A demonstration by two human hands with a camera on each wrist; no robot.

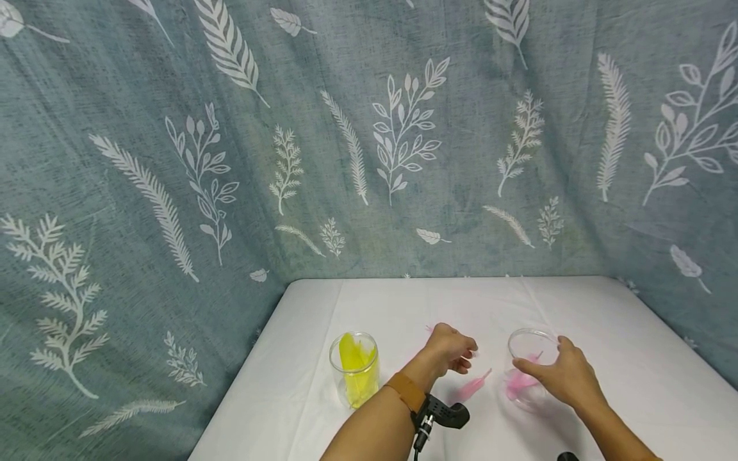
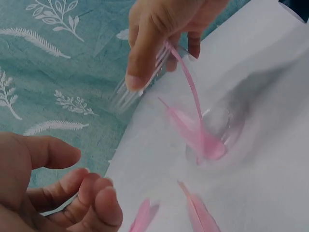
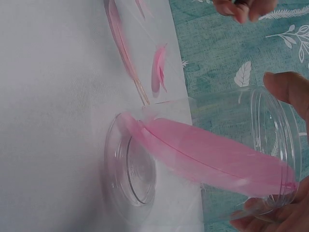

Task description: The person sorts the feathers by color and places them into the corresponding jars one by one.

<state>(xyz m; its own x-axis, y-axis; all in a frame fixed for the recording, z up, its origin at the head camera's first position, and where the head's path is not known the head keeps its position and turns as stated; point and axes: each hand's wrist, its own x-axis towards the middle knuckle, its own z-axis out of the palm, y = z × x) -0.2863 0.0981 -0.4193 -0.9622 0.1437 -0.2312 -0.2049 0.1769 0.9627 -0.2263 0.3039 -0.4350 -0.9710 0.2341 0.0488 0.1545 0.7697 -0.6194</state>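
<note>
At the right of the table, my right hand [image 1: 567,378] grips a clear jar [image 1: 526,402] near its rim, thumb on one side and fingers on the other. Pink feathers [image 3: 217,157] are inside this jar; one reaches up to the rim in the right wrist view. My left hand [image 1: 450,349] hovers over the table to the left of the jar. Its fingers are loosely curled, with a gap to the thumb [image 2: 58,153], and nothing shows between them. A loose pink feather [image 1: 473,387] lies on the table between the two hands.
Another clear jar [image 1: 376,378], holding yellow feathers [image 1: 357,365], stands to the left of my left forearm. More pink feathers lie on the white tabletop [image 1: 277,397], one [image 1: 429,328] behind my left hand. Patterned teal cloth [image 1: 346,160] hangs behind and along the sides.
</note>
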